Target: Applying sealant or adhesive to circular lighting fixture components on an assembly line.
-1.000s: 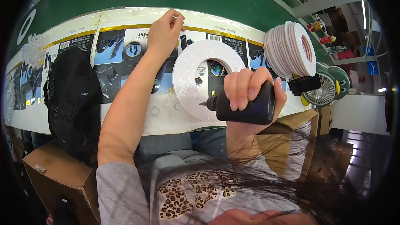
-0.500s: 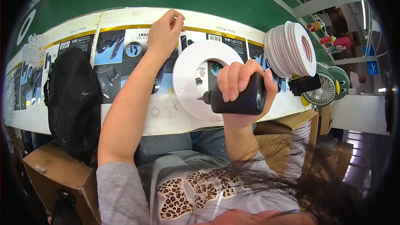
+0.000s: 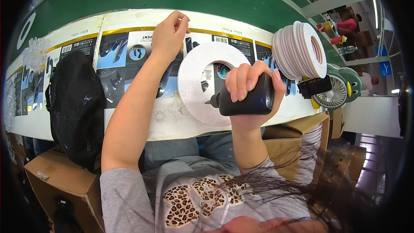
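In my right hand I grip a black squeeze bottle, lying sideways, with its pointed nozzle aimed left. The nozzle tip is over the near part of a flat white glittery ring. Beneath the ring are printed dark cards with a yellow edge strip, seen partly through its hole. Beyond the ring's left side, my left hand is near the far edge of the white work surface. Its fingers are curled inward, and whatever they may hold is hidden.
A stack of white rings lies on its side at the right, beside a dark phone and a small green fan. A black mesh bag sits at left, near clear plastic pieces. Cardboard boxes flank me below.
My right hand and the bottle have shifted up very slightly. My left hand stays almost where it was. In the background at upper right, a person in pink has moved.
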Tool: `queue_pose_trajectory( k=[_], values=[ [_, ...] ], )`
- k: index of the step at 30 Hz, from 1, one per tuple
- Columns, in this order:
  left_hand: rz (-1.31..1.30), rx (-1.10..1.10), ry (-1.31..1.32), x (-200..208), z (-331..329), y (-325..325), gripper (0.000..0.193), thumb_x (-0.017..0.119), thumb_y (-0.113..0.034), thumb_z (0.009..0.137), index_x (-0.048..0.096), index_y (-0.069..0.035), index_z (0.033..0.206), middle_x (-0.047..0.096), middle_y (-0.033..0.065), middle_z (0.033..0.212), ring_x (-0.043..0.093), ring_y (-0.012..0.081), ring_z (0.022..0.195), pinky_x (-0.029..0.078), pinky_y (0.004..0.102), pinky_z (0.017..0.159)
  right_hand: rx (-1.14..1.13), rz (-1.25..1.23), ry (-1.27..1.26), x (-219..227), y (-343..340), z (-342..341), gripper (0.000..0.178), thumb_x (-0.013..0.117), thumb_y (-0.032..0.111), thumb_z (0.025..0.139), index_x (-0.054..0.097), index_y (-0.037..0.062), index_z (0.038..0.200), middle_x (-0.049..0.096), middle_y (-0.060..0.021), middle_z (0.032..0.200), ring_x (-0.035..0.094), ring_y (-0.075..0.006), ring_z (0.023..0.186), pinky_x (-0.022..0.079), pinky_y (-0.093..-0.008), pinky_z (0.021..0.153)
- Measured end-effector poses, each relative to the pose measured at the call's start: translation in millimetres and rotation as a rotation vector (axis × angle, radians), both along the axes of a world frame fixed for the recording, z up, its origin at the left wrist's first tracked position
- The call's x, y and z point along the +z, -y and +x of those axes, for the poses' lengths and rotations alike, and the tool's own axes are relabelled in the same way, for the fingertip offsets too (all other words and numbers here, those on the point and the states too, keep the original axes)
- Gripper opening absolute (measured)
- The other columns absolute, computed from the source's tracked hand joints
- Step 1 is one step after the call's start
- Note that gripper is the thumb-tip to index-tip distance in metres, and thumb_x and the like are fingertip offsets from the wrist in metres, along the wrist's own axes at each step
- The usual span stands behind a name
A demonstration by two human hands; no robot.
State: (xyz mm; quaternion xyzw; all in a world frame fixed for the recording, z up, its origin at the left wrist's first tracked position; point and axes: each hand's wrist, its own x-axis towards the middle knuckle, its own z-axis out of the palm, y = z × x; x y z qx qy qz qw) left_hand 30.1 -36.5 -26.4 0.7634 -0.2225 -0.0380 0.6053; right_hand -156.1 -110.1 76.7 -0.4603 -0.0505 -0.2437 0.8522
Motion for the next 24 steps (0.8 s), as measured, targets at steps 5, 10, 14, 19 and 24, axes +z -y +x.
queue_pose_trajectory(
  k=[5,10,14,19,24],
  values=[
    [0.011,-0.003,-0.023,1,0,-2,0.022,0.05,-0.025,0.091,0.061,-0.006,0.092,0.066,0.0046,0.069,0.063,0.0175,0.066,0.045,0.0315,0.064,-0.053,0.116,-0.009,-9,10,1,0.041,0.029,0.036,0.096,0.042,0.0072,0.07,0.044,-0.005,0.057,0.041,-0.0157,0.053,0.035,-0.029,0.059],
    [-0.028,0.002,-0.032,2,2,2,0.019,0.051,-0.023,0.092,0.062,-0.007,0.093,0.066,0.0029,0.068,0.058,0.0136,0.058,0.044,0.0291,0.059,-0.129,0.315,0.005,-15,34,-6,0.041,0.032,0.039,0.095,0.045,0.0063,0.074,0.046,-0.0067,0.063,0.044,-0.0176,0.061,0.038,-0.0312,0.062],
    [-0.109,-0.004,-0.01,9,0,-3,0.017,0.05,-0.017,0.093,0.061,-0.003,0.093,0.065,0.0046,0.069,0.054,0.0099,0.057,0.042,0.025,0.057,-0.16,0.642,0.029,-23,57,-23,0.024,0.043,0.029,0.092,0.046,0.0084,0.078,0.047,-0.0029,0.071,0.046,-0.0158,0.066,0.042,-0.0313,0.071],
    [-0.295,-0.078,0.096,46,-25,-3,0.014,0.05,-0.011,0.094,0.059,0.0,0.097,0.065,0.0086,0.082,0.06,0.0111,0.074,0.048,0.0241,0.071,-0.215,0.974,0.065,-39,93,-56,0.022,0.047,0.028,0.09,0.052,0.0077,0.084,0.055,-0.0032,0.081,0.055,-0.0182,0.078,0.045,-0.0348,0.081],
    [0.187,-0.256,0.409,122,-103,-16,0.023,0.063,-0.014,0.086,0.06,-0.001,0.104,0.065,0.015,0.092,0.063,0.0266,0.09,0.048,0.0355,0.083,-0.269,1.106,0.063,-42,118,-97,0.026,0.045,0.029,0.093,0.057,0.0053,0.09,0.06,-0.0067,0.091,0.057,-0.0236,0.088,0.045,-0.0381,0.087]
  ],
)
